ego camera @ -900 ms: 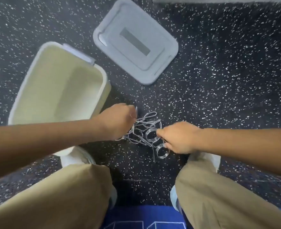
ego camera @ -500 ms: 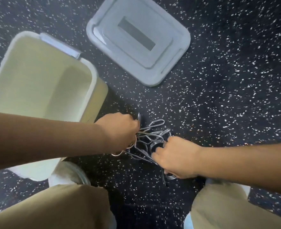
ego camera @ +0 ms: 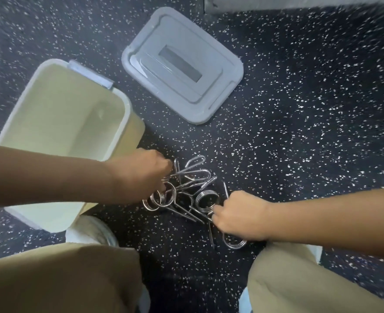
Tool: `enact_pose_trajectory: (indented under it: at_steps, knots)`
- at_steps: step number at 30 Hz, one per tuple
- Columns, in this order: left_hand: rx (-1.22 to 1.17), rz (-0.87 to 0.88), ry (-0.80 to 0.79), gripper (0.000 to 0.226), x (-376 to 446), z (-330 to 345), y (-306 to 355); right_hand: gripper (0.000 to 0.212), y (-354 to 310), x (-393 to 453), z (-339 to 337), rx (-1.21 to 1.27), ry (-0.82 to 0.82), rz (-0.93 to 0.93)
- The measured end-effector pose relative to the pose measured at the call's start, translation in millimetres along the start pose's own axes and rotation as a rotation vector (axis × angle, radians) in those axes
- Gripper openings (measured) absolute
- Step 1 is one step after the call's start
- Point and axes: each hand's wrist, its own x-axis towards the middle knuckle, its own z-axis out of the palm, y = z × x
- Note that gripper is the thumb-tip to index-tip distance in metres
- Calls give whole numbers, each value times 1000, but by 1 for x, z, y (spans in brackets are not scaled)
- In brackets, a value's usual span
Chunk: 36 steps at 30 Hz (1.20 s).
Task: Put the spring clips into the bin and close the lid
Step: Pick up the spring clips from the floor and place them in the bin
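Several shiny metal spring clips (ego camera: 187, 190) lie tangled in a heap on the dark speckled floor between my hands. My left hand (ego camera: 141, 173) grips the heap's left side, fingers closed around clips. My right hand (ego camera: 240, 214) is closed on clips at the right side, with one coil (ego camera: 234, 241) showing below it. The cream bin (ego camera: 10, 123) stands open and empty at the left, just beyond my left forearm. Its grey lid (ego camera: 222, 62) lies flat on the floor behind the clips, apart from the bin.
My knees in tan trousers (ego camera: 62, 276) fill the bottom corners, with white shoes (ego camera: 91, 231) beside the bin and the clips. A pale wall base (ego camera: 276, 3) runs along the top right edge. Speckled floor (ego camera: 310, 132) stretches to the right.
Both hands stay on the clip heap; my right hand has shifted slightly right and down, spreading the clips. The camera view has tilted, bringing the knees back into view.
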Motion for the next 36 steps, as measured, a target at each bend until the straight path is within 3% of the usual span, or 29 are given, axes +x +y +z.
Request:
enact_pose_trajectory:
  at_steps: [9,15,22,26,28,30,33,36]
  knots:
    - [-6,17,174,28,-62,-47,-5,13,11,-45,-41,-3,120,135]
    - [-7,21,295,24,-117,-58,-29,18,22,-54,-69,-48,93,218]
    - [3,-3,426,25,-168,-25,-74,24,23,-47,-106,-5,67,358]
    - [-67,-95,496,63,-184,7,-108,26,31,-39,-129,10,137,402]
    - [-79,-135,565,71,-187,22,-124,27,37,-34,-143,53,162,445]
    - [-85,-160,598,63,-190,35,-140,27,41,-27,-160,74,201,485]
    - [-94,-190,595,33,-195,49,-160,27,46,-14,-184,108,264,540]
    - [-110,-214,567,51,-193,51,-171,27,49,1,-204,175,314,595]
